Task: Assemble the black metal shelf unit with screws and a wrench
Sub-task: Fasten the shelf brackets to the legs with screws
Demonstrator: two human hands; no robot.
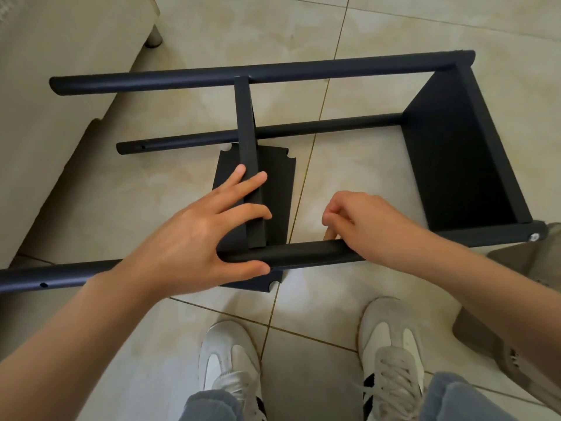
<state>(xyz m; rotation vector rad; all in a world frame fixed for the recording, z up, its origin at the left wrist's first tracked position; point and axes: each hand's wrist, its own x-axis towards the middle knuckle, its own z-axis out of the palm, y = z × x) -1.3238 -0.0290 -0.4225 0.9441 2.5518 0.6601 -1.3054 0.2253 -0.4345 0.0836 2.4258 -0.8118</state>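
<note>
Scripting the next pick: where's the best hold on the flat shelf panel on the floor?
Likely the shelf panel's right long edge, from the right, reaching down past the near tube: it lies flat, near end under that tube, left side covered by the left hand.

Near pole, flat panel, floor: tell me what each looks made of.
Near pole: round tube, likely metal, matte black coating with a fine texture and a drilled hole. Flat panel: thin sheet, probably the same coated metal, with crisp notched corners. Floor: glossy beige tiles, ceramic or stone by look, with grout lines and soft reflections.
</note>
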